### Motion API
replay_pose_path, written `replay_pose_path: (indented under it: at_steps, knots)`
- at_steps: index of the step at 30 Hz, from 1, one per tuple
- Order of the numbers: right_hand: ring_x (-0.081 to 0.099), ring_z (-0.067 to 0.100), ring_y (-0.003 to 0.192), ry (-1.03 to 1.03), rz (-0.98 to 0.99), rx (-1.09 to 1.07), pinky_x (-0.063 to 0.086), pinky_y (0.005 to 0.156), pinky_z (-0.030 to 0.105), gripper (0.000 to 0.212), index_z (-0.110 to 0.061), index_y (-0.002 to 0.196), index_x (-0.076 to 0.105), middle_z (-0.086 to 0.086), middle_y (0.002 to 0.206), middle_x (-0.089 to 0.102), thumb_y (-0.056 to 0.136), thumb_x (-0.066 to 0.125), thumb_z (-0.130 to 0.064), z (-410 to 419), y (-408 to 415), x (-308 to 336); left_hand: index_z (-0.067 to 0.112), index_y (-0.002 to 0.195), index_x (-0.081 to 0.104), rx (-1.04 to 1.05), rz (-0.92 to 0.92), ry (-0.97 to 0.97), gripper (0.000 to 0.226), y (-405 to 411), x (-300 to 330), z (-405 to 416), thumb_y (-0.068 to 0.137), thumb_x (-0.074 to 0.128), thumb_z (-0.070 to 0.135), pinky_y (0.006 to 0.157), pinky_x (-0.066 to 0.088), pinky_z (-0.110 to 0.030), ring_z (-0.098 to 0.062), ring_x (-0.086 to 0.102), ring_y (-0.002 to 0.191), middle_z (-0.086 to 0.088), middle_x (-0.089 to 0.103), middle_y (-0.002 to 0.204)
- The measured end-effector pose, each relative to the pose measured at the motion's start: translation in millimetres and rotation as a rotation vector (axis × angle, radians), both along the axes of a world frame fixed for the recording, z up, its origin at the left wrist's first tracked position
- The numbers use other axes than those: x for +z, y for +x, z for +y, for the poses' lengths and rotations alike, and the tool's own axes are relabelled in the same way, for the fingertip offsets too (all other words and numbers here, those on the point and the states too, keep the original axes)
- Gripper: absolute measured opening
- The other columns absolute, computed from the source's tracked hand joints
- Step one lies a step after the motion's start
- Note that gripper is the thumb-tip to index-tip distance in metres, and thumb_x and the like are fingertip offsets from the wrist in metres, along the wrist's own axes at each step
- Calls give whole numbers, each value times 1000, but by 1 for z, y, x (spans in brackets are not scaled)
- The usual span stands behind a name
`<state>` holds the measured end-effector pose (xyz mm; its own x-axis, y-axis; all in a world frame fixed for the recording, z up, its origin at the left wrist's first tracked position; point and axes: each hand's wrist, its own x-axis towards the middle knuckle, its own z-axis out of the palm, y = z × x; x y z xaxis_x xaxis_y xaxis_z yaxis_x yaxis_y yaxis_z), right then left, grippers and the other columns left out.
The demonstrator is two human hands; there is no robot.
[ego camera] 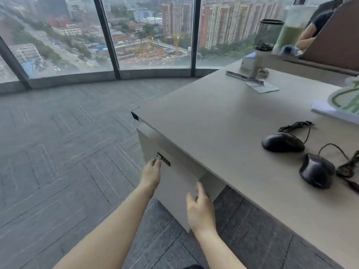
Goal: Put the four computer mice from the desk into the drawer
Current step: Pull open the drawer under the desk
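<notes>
Two black wired mice lie on the grey desk (pixel 223 121) at the right: one mouse (pixel 282 142) farther back, another mouse (pixel 316 170) nearer me, each with a coiled black cable. Under the desk's left corner hangs a grey drawer (pixel 174 183), its front shut. My left hand (pixel 151 172) reaches to the small metal lock (pixel 162 159) on the drawer front, fingertips touching it. My right hand (pixel 200 208) rests with fingers spread against the drawer front's right edge. Neither hand holds a mouse.
At the desk's back stand a black mesh pen holder (pixel 267 34), a metal ruler (pixel 238 75) and a leaflet (pixel 261 86). Papers (pixel 330 111) lie at the right edge. Another person's arm (pixel 307 38) shows behind a brown partition. Grey carpet and tall windows lie left.
</notes>
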<state>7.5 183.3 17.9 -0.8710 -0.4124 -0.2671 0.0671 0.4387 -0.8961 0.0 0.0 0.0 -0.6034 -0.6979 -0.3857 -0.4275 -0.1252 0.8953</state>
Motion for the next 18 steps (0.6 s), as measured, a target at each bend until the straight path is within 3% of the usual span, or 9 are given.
replay_pose_path:
  at_steps: [2,4,5,7,10,12,14,16,18]
  knots:
    - [40,25,139,17,-110,-119,36,105,33,57,-13,152,23,10,155,36,99,44,-19,-4,-12,-9,20,97,61,53,-3,52,24,-13,-5,-4,93,40,30,101,46,-47,-26,59,106,-11,60,111]
    - [41,25,138,19,-137,-157,36,106,34,58,-14,152,24,9,154,38,97,45,-15,-9,-24,-14,21,75,50,157,42,187,21,-30,-6,-10,93,40,26,79,48,-39,-22,55,80,-5,54,85]
    - [43,24,137,11,-134,-166,37,107,34,57,-15,150,29,8,151,42,96,46,-13,-11,-27,-17,18,77,50,210,70,256,22,-37,-7,-12,94,41,26,73,47,-38,-21,53,77,-3,51,81]
    - [52,23,128,15,-133,-189,44,104,36,51,-13,143,43,7,143,54,92,47,-11,-15,-29,-20,10,94,55,291,86,324,21,-50,-14,-20,96,43,28,80,52,-43,-25,56,86,-6,55,87]
    - [66,21,105,38,-120,-206,52,79,30,38,-12,125,58,5,119,69,88,47,-9,-17,-32,-26,6,110,56,341,93,390,22,-60,-22,-30,96,48,21,78,56,-46,-29,59,91,-12,60,93]
    - [67,20,88,68,-87,-209,47,60,23,35,-12,117,62,3,107,73,86,46,-7,-17,-31,-26,3,109,59,363,85,436,20,-63,-28,-37,93,54,14,61,57,-42,-29,62,92,-16,61,96]
    - [64,20,79,112,-52,-214,42,53,21,32,-13,109,64,2,100,74,84,45,-6,-16,-32,-25,2,97,60,350,70,444,9,-63,-32,-42,89,56,5,50,59,-44,-29,62,91,-16,61,90]
    - [63,21,76,125,-34,-205,43,53,23,30,-12,104,65,3,96,74,83,44,-6,-16,-29,-23,4,86,58,349,64,438,9,-62,-34,-44,87,52,-3,54,61,-46,-30,61,90,-11,58,80]
    - [58,17,65,127,-22,-164,41,54,28,23,-11,94,64,2,87,73,84,44,-7,-14,-21,-20,3,94,59,370,73,446,15,-54,-30,-43,86,49,-4,54,61,-44,-31,59,90,-11,59,83]
